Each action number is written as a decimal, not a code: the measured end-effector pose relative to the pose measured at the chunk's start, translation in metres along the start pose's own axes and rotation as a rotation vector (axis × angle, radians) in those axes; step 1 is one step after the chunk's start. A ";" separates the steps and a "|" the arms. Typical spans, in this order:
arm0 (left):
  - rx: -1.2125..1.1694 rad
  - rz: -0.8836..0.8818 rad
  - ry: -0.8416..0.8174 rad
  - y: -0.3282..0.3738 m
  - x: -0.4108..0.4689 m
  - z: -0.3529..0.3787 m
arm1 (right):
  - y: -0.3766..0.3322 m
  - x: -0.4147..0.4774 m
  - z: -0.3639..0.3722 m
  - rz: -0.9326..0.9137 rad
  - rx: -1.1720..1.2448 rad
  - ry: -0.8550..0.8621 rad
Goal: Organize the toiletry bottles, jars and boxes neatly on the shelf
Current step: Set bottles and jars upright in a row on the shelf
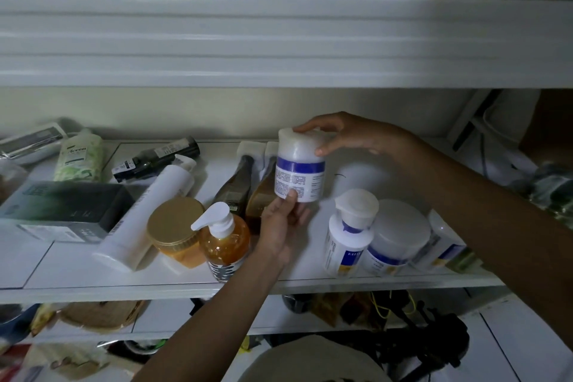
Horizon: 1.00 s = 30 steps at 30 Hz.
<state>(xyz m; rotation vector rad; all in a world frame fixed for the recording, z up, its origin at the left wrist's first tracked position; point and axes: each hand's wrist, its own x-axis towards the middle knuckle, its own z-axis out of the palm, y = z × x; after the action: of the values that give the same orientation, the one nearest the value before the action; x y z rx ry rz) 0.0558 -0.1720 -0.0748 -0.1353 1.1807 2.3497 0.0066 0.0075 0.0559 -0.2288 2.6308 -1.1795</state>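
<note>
White tiled shelf [279, 284], dim light, with another white shelf board [279, 40] overhead at 12 o'clock. Both hands are on the white jar [300, 169] with the blue band: it's held up over mid-shelf, roughly upright with a slight tilt, label facing the camera. Left hand [279, 228] comes in from 6 o'clock, thumb pressed on the lower label, fingers wrapped under and behind the base. Right hand [356, 136] comes in from 3 o'clock, fingers curled over the lid, thumb on the lid's side. Behind the jar at 9 o'clock, two brown bottles [235, 186] lie flat side by side, caps toward the back wall. At 7 o'clock of the jar, an amber pump bottle [224, 243] stands upright near the front edge, touching or just beside a gold-lidded jar [175, 226]. Further toward 9 o'clock: white tube [145, 214] lying diagonally, dark box [62, 205] flat, green bottle [79, 158] and dark bottle [155, 158] lying near the back. At 4 o'clock of the jar, a cluster stands close together: white flip-cap bottle [347, 237], wide white tub [398, 236], and one more white container [441, 242], partly hidden by the right forearm.
</note>
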 end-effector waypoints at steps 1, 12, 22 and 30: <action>0.020 0.020 -0.003 0.001 -0.001 -0.001 | -0.002 -0.002 0.000 -0.013 0.015 -0.017; 0.257 0.018 0.038 0.002 -0.022 -0.012 | -0.028 -0.024 0.008 -0.028 -0.229 0.072; 0.166 -0.059 0.118 0.000 -0.034 -0.017 | -0.033 -0.016 0.027 0.061 -0.122 -0.025; 0.139 -0.123 -0.044 -0.001 -0.055 -0.019 | -0.048 -0.013 0.041 0.074 -0.353 -0.108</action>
<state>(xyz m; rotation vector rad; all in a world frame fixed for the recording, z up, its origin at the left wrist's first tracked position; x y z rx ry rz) 0.1012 -0.2077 -0.0710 -0.1048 1.2730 2.1470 0.0326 -0.0499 0.0678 -0.2482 2.7074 -0.6532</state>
